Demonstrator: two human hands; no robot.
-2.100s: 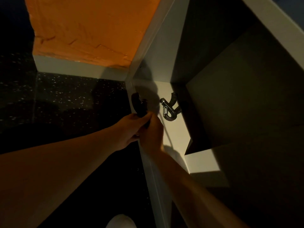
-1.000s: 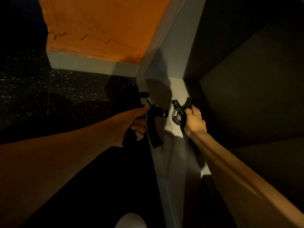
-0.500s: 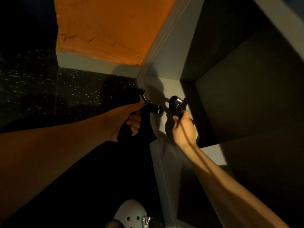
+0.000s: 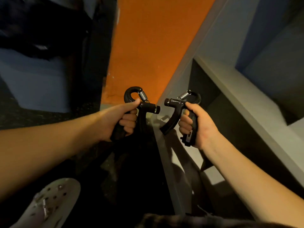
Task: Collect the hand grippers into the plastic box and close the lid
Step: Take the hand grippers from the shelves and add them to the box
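While my left hand [image 4: 118,119] clutches one gripper [image 4: 148,106] upright and my right hand [image 4: 200,127] a second gripper [image 4: 174,102], no box shows

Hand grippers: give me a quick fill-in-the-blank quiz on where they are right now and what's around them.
1. The left hand and the right hand each grip ____ gripper.
2. The spring of the left gripper shows ____ the curled fingers.
3. The wall beyond the left gripper and the right gripper is painted ____.
4. A white shoe sits at the lower ____ of the view.

Missing words: one; above; orange; left.
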